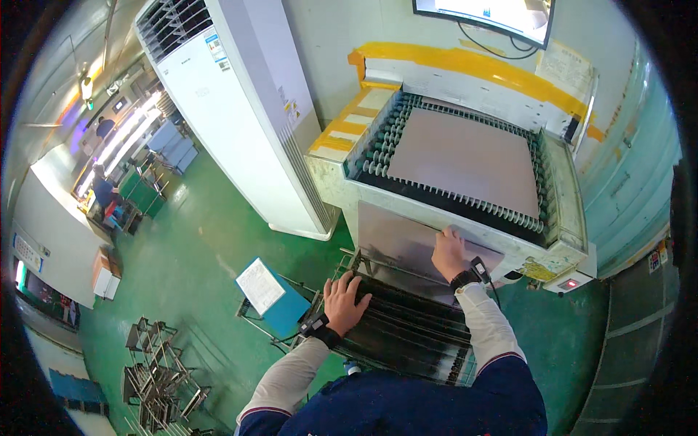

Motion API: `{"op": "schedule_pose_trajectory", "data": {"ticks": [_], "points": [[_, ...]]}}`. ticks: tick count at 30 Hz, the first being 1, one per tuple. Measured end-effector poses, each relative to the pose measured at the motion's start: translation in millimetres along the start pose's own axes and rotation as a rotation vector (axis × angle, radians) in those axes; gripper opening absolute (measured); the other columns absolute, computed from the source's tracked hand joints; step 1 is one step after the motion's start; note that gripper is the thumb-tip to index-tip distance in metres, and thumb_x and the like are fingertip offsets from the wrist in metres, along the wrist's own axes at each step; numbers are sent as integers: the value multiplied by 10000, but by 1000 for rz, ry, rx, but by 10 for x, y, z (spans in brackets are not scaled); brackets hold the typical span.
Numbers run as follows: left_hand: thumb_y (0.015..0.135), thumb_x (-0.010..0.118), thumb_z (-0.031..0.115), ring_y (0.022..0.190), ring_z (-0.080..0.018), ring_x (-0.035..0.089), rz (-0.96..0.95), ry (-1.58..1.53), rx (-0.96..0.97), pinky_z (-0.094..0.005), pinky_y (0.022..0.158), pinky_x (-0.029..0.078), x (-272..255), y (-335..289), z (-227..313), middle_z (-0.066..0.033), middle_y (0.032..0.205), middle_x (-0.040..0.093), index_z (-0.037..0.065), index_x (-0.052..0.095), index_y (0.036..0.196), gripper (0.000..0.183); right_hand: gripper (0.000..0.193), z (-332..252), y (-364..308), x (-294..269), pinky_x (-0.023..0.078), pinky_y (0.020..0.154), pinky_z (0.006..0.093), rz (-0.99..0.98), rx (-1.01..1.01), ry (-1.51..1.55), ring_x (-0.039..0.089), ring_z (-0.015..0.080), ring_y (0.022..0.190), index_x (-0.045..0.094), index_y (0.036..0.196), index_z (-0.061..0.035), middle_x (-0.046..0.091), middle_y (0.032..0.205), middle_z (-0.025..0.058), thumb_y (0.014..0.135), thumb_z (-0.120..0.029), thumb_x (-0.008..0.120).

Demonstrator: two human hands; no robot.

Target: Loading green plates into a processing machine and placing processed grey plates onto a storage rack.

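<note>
In front of me stands a slotted metal rack (429, 369) with several thin dark panels (403, 323) set in it on edge. My left hand (345, 301) lies on the rack's left end, fingers spread, grasping nothing that I can see. With my right hand (449, 256) I grip the upper edge of a large pinkish-grey sheet (396, 236), which stands upright against the machine's front. A similar flat sheet (465, 149) lies on the toothed rollers (465, 202) of the conveyor machine (458, 218). My right fingertips are partly hidden.
A tall white air conditioner (254, 123) stands left of the machine. A blue clipboard with paper (273, 296) lies beside the rack. More metal racks (160, 378) stand on the green floor (211, 269) at lower left. A screen (494, 16) hangs above; people work far left.
</note>
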State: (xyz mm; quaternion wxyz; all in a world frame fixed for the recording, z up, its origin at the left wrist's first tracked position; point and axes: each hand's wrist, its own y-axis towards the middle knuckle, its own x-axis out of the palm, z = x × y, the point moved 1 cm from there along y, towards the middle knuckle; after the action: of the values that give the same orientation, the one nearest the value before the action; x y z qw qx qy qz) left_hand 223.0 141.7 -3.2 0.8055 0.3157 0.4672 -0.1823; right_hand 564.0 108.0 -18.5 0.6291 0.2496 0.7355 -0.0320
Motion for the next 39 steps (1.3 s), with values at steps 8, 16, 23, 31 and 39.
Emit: {"op": "schedule_pose_trajectory", "data": {"ticks": [8,16,23,31,39], "points": [[918,735,428,1319,-344,541,-32,3,-24,-582,1205,294,28,-15,-24,-123,1459,559,105,632,1358,555,182,-4,51,71,507,911,543,82,0,90,592,415,1120,689,1003,-16,618,1171,189,835,-65,640],[920,734,433,1332,-344,536,-32,13,-25,-579,1215,284,61,-38,-53,-125,1473,552,120,616,1386,574,125,127,-35,374,547,845,542,-88,-24,89,648,426,1001,704,917,-56,677,1000,193,853,-162,718],[927,723,444,1342,-335,529,-59,10,-46,-576,1227,267,53,-35,-39,-120,1472,554,126,615,1388,571,135,178,31,466,557,828,528,-118,26,61,690,403,966,708,918,-72,706,986,167,854,-189,723],[928,725,449,1340,-328,532,-42,19,-30,-574,1226,263,59,-29,-41,-117,1468,555,120,628,1371,560,133,137,-18,503,547,804,536,-66,30,31,693,386,928,692,887,-72,705,949,144,853,-193,732],[932,722,441,1325,-338,537,-30,15,-18,-579,1212,276,36,-38,-29,-128,1461,556,111,625,1364,551,158,130,-19,492,545,798,524,-29,13,5,690,377,934,692,927,-70,698,954,140,840,-184,757]]}}
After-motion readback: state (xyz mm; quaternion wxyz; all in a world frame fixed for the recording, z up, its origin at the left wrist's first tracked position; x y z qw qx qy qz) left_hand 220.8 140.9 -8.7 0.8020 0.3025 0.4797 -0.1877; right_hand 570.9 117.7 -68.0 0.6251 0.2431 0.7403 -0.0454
